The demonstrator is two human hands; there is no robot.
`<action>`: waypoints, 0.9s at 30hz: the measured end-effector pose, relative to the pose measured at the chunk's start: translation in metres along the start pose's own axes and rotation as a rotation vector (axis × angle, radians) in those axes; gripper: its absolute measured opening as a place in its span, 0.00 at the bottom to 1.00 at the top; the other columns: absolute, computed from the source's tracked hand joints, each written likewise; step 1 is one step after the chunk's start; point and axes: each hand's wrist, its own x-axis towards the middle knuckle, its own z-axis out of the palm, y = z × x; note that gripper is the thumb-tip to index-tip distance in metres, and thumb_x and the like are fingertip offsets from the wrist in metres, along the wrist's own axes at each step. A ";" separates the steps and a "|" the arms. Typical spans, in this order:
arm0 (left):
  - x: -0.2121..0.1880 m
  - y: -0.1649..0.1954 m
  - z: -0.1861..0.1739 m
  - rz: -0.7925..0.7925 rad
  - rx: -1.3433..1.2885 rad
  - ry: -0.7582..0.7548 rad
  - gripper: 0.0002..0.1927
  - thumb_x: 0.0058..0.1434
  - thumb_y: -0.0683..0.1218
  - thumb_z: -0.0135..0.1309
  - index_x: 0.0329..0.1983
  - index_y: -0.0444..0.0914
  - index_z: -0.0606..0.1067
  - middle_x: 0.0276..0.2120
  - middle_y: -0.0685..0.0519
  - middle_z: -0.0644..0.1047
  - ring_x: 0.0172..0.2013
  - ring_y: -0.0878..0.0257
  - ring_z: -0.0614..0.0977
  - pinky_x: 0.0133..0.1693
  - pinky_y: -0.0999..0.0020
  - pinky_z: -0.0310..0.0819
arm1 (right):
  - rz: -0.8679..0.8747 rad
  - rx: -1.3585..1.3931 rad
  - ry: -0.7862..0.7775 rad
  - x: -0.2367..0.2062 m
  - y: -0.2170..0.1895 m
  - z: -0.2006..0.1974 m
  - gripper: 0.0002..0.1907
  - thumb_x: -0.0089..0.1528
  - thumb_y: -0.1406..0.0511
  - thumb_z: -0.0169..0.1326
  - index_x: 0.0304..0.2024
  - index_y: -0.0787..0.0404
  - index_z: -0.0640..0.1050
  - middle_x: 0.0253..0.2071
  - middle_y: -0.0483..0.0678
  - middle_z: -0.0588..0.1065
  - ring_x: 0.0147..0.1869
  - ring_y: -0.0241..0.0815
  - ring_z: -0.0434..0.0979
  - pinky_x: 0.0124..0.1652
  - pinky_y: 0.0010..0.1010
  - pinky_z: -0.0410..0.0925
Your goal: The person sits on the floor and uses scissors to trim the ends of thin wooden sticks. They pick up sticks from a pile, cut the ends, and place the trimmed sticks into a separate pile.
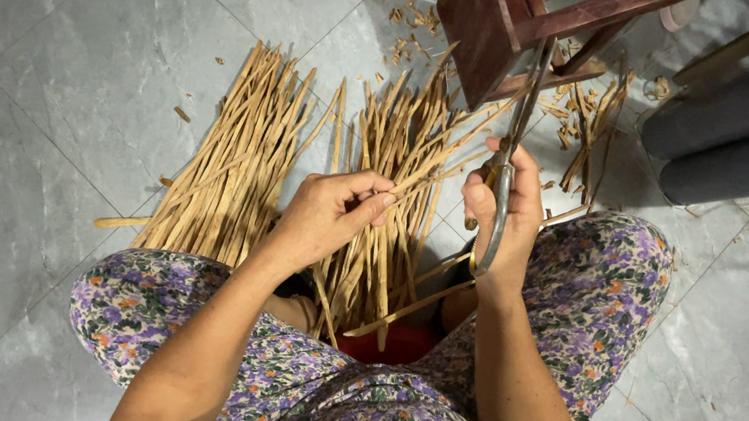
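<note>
Floral-clad knees (pixel 194 312) frame seated worker | L hand (pixel 327 215) pinches strip (pixel 442 157) | R hand (pixel 501 216) grips scissors (pixel 515 132), blades near tip | sorted bundle (pixel 239 162) on floor L, loose pile (pixel 385 202) centre prob. left to trim

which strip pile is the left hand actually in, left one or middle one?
The middle pile. The left hand pinches a strip rising from it toward the scissors in the right hand. The left pile lies flat on the floor, untouched.
</note>
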 end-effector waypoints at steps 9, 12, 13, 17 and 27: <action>0.000 0.002 0.000 -0.046 0.038 -0.013 0.10 0.66 0.48 0.56 0.47 0.40 0.81 0.23 0.57 0.81 0.24 0.73 0.78 0.27 0.74 0.73 | 0.044 -0.030 0.075 0.000 -0.002 0.002 0.23 0.66 0.61 0.62 0.59 0.64 0.73 0.25 0.37 0.68 0.22 0.25 0.63 0.22 0.18 0.57; 0.000 -0.001 0.000 -0.017 0.028 -0.004 0.10 0.67 0.48 0.56 0.47 0.40 0.81 0.25 0.57 0.81 0.26 0.74 0.80 0.29 0.75 0.74 | 0.070 0.007 0.078 0.002 -0.002 0.003 0.22 0.67 0.61 0.61 0.59 0.64 0.72 0.23 0.37 0.68 0.21 0.26 0.62 0.21 0.18 0.55; 0.001 -0.003 0.000 -0.007 0.024 -0.003 0.10 0.67 0.48 0.56 0.47 0.40 0.80 0.25 0.57 0.81 0.26 0.74 0.80 0.29 0.75 0.75 | 0.074 0.012 0.087 0.003 -0.001 0.003 0.23 0.67 0.61 0.61 0.59 0.64 0.72 0.23 0.38 0.68 0.20 0.26 0.62 0.21 0.18 0.56; 0.006 -0.013 0.000 -0.039 0.068 0.047 0.09 0.67 0.48 0.55 0.47 0.43 0.81 0.27 0.60 0.83 0.28 0.75 0.82 0.30 0.76 0.76 | 0.037 0.020 0.066 0.002 0.007 0.003 0.25 0.70 0.57 0.59 0.63 0.65 0.69 0.29 0.39 0.70 0.26 0.27 0.66 0.25 0.19 0.60; 0.051 -0.068 -0.043 0.168 -0.250 0.445 0.07 0.73 0.46 0.54 0.45 0.38 0.79 0.32 0.60 0.83 0.32 0.75 0.84 0.28 0.79 0.76 | 0.582 -0.108 -0.387 -0.038 0.085 0.063 0.34 0.58 0.58 0.64 0.63 0.58 0.67 0.44 0.48 0.83 0.27 0.29 0.74 0.25 0.19 0.69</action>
